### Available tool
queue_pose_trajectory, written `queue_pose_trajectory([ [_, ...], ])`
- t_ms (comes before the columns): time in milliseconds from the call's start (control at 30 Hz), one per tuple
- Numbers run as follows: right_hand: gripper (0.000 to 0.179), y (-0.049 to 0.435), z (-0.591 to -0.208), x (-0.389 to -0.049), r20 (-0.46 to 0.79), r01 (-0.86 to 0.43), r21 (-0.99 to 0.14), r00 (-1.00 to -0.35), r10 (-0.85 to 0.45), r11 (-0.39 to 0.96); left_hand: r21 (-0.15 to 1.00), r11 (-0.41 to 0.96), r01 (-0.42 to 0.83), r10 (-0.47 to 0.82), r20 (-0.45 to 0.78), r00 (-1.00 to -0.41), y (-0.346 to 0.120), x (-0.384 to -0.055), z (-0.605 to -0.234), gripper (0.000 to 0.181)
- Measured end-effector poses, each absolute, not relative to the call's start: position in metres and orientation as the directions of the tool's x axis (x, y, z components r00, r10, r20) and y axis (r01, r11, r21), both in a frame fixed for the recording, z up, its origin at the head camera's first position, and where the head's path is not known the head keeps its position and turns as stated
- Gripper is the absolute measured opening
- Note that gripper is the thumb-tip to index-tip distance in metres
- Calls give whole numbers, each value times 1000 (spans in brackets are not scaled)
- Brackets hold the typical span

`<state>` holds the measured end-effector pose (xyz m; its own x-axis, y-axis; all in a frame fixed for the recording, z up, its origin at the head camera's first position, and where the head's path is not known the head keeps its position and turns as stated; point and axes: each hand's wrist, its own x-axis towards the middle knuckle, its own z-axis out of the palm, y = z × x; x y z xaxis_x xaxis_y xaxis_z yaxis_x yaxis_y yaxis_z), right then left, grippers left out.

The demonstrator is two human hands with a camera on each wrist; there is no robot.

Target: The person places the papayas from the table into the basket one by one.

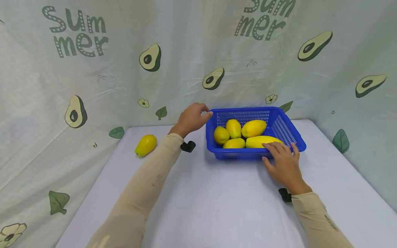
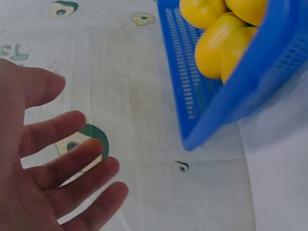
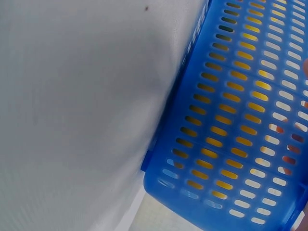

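Observation:
A blue slotted plastic basket (image 1: 256,155) stands at the back of the table. Inside lie several smooth yellow oval fruits (image 1: 254,128) and one long yellow fruit (image 1: 263,141) along the front wall. My left hand (image 1: 193,117) hovers by the basket's left rim; in the left wrist view its spread fingers hold nothing and stay apart from the basket. My right hand (image 1: 283,165) is at the front rim, fingers reaching over beside the long fruit and thumb outside the wall. Through the slots in the right wrist view, parts of fingers show behind the basket wall (image 3: 231,120).
Another yellow fruit (image 1: 146,145), greenish at one end, lies alone on the left of the white-covered table (image 1: 217,203). A cloth backdrop (image 1: 183,41) printed with avocados and leaves rises behind and at both sides. Black wrist cameras (image 1: 188,146) sit below each hand.

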<state>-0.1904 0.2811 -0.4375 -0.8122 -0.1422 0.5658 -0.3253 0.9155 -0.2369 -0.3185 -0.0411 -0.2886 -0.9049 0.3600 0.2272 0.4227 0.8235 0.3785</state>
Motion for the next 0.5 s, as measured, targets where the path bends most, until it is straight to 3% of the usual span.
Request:
queue_pose_trajectory([
  [167,52,284,-437,-189,570,-318,-246,-812,-129,916,381,816,435,349,275,-896,-54,-320,-293,36],
  [500,52,281,-440,-193,584,-346,-247,-798,-146,905,422,824,379,319,207,-925,-110,-327,-302,33],
])
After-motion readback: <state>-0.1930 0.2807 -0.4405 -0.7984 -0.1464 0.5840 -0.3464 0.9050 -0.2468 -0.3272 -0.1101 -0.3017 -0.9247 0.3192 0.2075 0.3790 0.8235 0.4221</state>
